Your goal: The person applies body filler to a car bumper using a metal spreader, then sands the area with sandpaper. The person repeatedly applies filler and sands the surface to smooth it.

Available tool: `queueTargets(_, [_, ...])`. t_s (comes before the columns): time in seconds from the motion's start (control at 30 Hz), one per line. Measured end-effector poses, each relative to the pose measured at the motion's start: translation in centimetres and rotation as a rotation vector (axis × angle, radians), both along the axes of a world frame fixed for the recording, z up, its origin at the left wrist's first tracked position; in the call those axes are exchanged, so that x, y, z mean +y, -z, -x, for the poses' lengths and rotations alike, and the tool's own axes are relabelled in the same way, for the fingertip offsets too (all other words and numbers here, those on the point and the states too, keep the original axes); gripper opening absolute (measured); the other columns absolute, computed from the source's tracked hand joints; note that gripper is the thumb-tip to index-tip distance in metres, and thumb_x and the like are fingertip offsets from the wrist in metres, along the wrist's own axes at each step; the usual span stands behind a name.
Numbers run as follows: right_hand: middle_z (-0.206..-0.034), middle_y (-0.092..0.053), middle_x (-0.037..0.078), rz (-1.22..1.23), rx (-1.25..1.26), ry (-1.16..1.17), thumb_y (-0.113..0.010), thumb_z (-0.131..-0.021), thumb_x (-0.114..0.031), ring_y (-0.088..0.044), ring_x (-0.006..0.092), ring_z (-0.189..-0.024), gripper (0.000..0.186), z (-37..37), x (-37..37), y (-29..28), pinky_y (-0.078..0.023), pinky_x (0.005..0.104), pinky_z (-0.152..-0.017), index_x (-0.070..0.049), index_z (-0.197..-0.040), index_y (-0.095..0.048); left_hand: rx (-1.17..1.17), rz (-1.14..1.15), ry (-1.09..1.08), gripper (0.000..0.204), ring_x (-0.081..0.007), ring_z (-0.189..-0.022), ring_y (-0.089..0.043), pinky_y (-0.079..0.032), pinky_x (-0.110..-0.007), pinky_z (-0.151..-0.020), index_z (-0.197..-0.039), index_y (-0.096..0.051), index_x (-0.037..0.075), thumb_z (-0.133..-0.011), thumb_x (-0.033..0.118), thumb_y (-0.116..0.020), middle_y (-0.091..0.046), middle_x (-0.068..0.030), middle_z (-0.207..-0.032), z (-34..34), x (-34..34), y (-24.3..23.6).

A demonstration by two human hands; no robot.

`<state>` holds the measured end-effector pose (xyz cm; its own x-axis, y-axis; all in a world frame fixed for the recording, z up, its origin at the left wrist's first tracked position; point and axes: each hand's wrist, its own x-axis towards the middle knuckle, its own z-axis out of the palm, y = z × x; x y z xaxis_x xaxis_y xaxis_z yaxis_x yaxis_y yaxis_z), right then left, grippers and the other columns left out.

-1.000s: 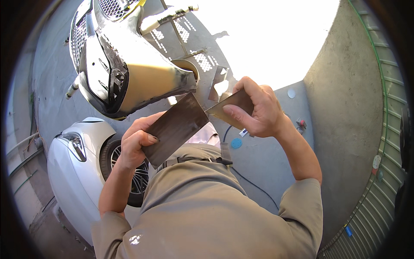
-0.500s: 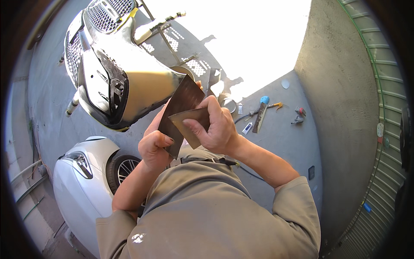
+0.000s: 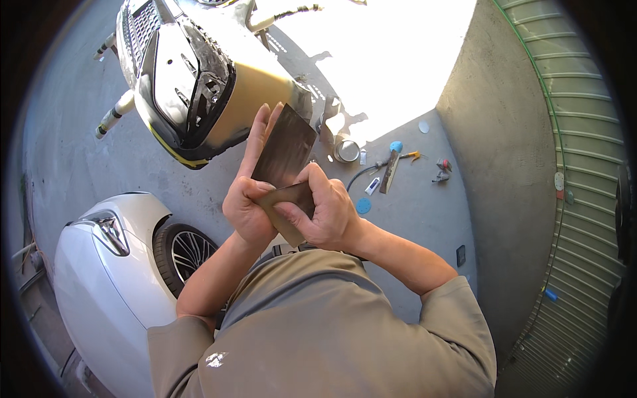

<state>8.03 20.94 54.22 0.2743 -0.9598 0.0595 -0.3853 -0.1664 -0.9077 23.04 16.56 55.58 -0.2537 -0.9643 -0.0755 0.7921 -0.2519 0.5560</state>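
Observation:
My left hand (image 3: 249, 209) is closed around a dark, flat metal spreader (image 3: 286, 147). Its thumb presses over the lower part, and a couple of fingers stretch up behind the far edge. Pinched between thumb and fingers of my right hand (image 3: 330, 211) is a second thin spreader plate (image 3: 285, 229), olive-brown. The right plate overlaps the lower end of the dark one, and they appear to touch. Both hands are in front of my waist. Beyond them stands a car bumper (image 3: 255, 99) with a beige coated patch on its near end; my right-hand fingertips are partly hidden behind the plate.
A white car front (image 3: 99, 265) stands to the left. On the floor at right lie an open tin (image 3: 346, 151), a small tube (image 3: 373, 186), a long scraper (image 3: 390, 174), a blue disc (image 3: 363, 205), a hose and a red-and-grey tool (image 3: 442, 174). A wall (image 3: 511, 166) rises beyond.
The right plate has moved down along the dark spreader to its lower end. My left fingers have straightened upward. The whole view has shifted, with the bumper now higher and farther right.

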Motion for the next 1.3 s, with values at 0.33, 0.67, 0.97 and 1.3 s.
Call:
queueTargets(0.33, [-0.077,-0.073,0.022,0.019,0.248,-0.094,-0.084,-0.095,-0.026,-0.075,0.0358,-0.067,0.04,-3.7,-0.6,-6.4,-0.056,0.0422,-0.062,-0.001,-0.11,-0.056,-0.212,0.091,-0.239,0.089,-0.0357,-0.152,-0.051,-0.042,-0.048,-0.128,-0.164,-0.043,-0.001,-0.076,0.018,-0.046,-0.045,-0.0191,-0.169,-8.5,5.0,-0.3])
queueTargets(0.67, [-0.073,-0.07,0.021,-0.095,0.237,-0.376,-0.084,-0.094,-0.027,-0.074,0.0346,-0.065,0.038,-0.9,0.5,-7.2,-0.056,0.0388,-0.06,-0.001,-0.107,-0.06,-0.025,-0.006,-0.216,0.086,-0.0306,-0.153,-0.047,-0.035,-0.043,-0.13,-0.166,-0.039,-0.004,-0.081,0.014,-0.042,-0.045,-0.0185,-0.167,-6.5,6.9,-0.2])
queueTargets(0.97, [-0.099,-0.077,0.008,-0.13,-0.437,0.118,-0.074,-0.106,-0.019,-0.07,0.0092,-0.086,0.023,12.5,-1.6,-5.6,-0.057,0.0269,-0.075,-0.001,-0.113,-0.061,-0.248,-0.006,0.17,0.1,-0.0217,-0.126,-0.067,-0.057,-0.03,-0.103,-0.166,-0.031,-0.011,-0.078,0.016,-0.071,-0.05,-0.0249,-0.159,0.0,6.1,-1.3])
queueTargets(1.3, [-0.071,-0.067,0.019,-0.005,-0.097,-0.251,-0.083,-0.095,-0.03,-0.07,0.0361,-0.064,0.04,13.4,5.2,-6.5,-0.054,0.0386,-0.064,-0.001,-0.108,-0.059,-0.203,-0.073,0.277,0.087,-0.0225,-0.106,-0.062,-0.05,-0.035,-0.097,-0.164,-0.036,-0.007,-0.086,0.017,-0.066,-0.059,-0.0145,-0.132,6.8,4.2,-0.9])
